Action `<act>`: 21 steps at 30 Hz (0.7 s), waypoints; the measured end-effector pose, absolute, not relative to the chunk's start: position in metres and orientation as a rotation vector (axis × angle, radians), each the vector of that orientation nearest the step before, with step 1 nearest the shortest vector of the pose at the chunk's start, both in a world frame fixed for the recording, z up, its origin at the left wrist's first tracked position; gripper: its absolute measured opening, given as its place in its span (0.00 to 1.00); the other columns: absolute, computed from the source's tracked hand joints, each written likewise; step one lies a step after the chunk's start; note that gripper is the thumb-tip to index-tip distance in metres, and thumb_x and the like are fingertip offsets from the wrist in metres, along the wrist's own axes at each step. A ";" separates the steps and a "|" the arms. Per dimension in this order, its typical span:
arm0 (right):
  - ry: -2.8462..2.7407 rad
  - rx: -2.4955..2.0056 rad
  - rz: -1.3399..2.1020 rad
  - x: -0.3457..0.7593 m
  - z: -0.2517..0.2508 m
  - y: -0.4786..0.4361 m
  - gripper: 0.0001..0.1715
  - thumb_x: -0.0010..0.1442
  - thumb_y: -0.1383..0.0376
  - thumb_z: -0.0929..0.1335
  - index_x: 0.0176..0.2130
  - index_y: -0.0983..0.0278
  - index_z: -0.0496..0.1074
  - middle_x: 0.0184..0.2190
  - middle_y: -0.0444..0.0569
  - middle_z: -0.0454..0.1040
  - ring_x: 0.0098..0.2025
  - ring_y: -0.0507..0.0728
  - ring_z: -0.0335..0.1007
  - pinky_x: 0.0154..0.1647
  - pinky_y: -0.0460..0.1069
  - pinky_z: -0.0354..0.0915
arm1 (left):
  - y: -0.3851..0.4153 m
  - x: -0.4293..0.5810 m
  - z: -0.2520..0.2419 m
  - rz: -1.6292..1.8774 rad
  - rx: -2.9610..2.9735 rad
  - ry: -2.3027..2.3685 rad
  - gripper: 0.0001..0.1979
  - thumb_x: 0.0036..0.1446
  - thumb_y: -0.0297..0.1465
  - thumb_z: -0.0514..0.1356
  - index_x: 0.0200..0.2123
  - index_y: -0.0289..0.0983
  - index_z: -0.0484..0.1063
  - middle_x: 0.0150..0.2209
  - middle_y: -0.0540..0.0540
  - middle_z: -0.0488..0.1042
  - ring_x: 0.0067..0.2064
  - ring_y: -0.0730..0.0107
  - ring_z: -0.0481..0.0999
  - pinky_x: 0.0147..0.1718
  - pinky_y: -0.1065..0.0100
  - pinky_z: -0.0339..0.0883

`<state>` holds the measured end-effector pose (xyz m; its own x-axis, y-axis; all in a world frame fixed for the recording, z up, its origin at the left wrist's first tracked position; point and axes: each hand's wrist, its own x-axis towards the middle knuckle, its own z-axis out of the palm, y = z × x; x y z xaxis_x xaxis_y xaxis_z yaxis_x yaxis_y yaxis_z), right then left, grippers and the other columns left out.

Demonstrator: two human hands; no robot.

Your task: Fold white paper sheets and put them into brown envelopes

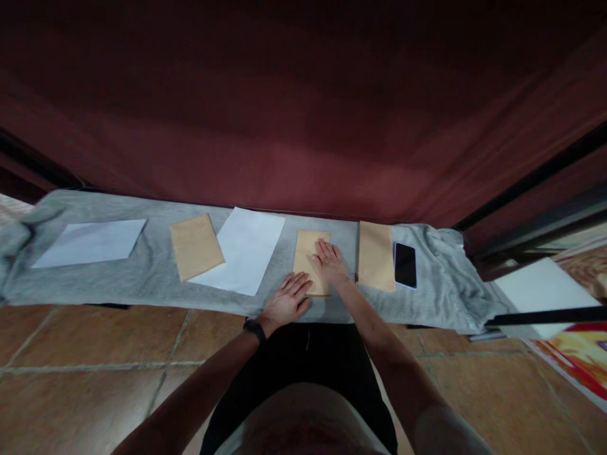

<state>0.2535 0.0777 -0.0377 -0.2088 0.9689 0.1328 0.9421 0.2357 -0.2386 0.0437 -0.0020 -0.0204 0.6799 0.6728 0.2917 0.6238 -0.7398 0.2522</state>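
A tan paper envelope (306, 241) lies flat on the grey cloth in front of me. My left hand (288, 299), with a dark band on its wrist, rests on the envelope's lower left edge, fingers stretched out. Palm down on its upper right part lies my right hand (331, 262), fingers extended. Neither hand grips anything. To the right is a second tan envelope (376, 256), apart from my right hand. Left of my hands, a third tan envelope (195, 245) overlaps a large white paper sheet (251, 246).
A dark phone (405, 265) lies right of the envelopes. Another white sheet (92, 242) is at the far left of the grey cloth (156, 284). A dark red surface (303, 158) rises behind. A white board (545, 294) stands off the right end, above a tiled floor (95, 392).
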 end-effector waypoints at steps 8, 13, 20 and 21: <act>-2.320 -1.779 0.135 0.254 -0.041 0.062 0.34 0.75 0.55 0.54 0.73 0.68 0.51 0.73 0.54 0.50 0.75 0.60 0.46 0.75 0.61 0.44 | -0.002 0.045 -0.024 0.578 2.737 1.116 0.26 0.65 0.38 0.56 0.64 0.35 0.67 0.65 0.37 0.68 0.69 0.54 0.63 0.69 0.48 0.57; -2.321 -1.775 0.135 0.252 -0.039 0.054 0.34 0.75 0.56 0.55 0.72 0.68 0.52 0.73 0.55 0.49 0.75 0.61 0.46 0.74 0.62 0.44 | -0.001 0.045 -0.025 0.554 2.730 1.110 0.31 0.66 0.38 0.54 0.69 0.35 0.59 0.67 0.37 0.66 0.70 0.55 0.61 0.69 0.49 0.55; -2.378 -1.771 0.211 0.251 -0.032 0.040 0.33 0.75 0.56 0.53 0.73 0.66 0.51 0.74 0.51 0.48 0.76 0.60 0.43 0.76 0.62 0.41 | -0.002 0.045 -0.020 0.547 2.722 1.121 0.39 0.67 0.38 0.53 0.74 0.34 0.41 0.71 0.37 0.57 0.72 0.57 0.57 0.70 0.52 0.54; -2.386 -1.770 0.223 0.251 -0.031 0.037 0.33 0.75 0.56 0.53 0.73 0.66 0.50 0.74 0.51 0.48 0.76 0.60 0.43 0.76 0.62 0.41 | -0.002 0.045 -0.021 0.546 2.723 1.128 0.39 0.67 0.39 0.53 0.74 0.34 0.41 0.72 0.37 0.57 0.72 0.56 0.56 0.70 0.52 0.54</act>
